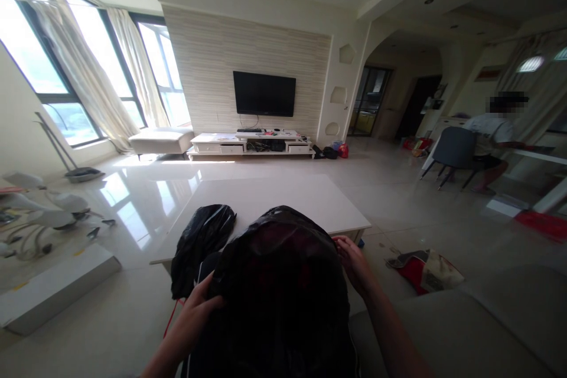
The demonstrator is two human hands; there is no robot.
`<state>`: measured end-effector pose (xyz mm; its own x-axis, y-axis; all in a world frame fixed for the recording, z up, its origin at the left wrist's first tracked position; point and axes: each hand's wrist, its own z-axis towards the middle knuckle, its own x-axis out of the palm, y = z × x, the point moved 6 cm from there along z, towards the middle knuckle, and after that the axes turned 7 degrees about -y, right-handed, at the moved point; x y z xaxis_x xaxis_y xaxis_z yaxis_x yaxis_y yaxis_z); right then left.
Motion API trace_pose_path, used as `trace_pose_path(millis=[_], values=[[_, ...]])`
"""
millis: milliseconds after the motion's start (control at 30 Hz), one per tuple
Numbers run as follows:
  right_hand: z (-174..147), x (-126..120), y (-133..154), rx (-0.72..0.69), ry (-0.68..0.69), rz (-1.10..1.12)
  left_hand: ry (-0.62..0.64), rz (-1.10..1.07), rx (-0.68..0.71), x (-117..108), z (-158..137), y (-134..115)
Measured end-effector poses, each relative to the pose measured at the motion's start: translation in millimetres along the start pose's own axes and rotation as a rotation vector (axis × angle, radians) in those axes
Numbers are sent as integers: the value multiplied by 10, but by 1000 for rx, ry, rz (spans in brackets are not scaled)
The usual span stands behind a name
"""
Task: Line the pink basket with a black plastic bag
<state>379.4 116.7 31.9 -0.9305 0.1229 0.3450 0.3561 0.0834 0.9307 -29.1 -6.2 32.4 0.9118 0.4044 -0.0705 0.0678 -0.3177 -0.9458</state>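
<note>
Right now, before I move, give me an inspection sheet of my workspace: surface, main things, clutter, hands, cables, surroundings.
Surface: white table, directly ahead.
Main things: large black bag in front of you; smaller black bag at the table's near left.
Clutter: long pale box on the floor, left; red-and-beige item on the floor, right.
Hands: left hand grips the large bag's left side; right hand holds its right edge.
Cables: thin cable below the television.
Surroundings: curtained windows, left; seated person, right.

No text, label, brand, number or sign can be read here
</note>
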Motion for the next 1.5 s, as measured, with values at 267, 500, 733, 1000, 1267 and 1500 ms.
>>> trace_pose_path(millis=[267, 500, 733, 1000, 1267, 1500], values=[[37, 27, 2, -50, 16, -98, -25, -25, 71, -2, 45, 31], [-56, -190, 161, -275, -300, -280, -1, -11, 60, 109, -94, -135], [-433, 211, -96, -177, -30, -374, -122, 2, 242, 359, -267, -92], [-237, -170, -325, -113, -202, -157, 170, 19, 272, 614, -582, -174], [-339, -387, -209, 19, -210, -87, -10, -73, 235, 196, -303, -318], [-405, -343, -128, 37, -136, -106, 99, -143, 338, 362, -519, -578]])
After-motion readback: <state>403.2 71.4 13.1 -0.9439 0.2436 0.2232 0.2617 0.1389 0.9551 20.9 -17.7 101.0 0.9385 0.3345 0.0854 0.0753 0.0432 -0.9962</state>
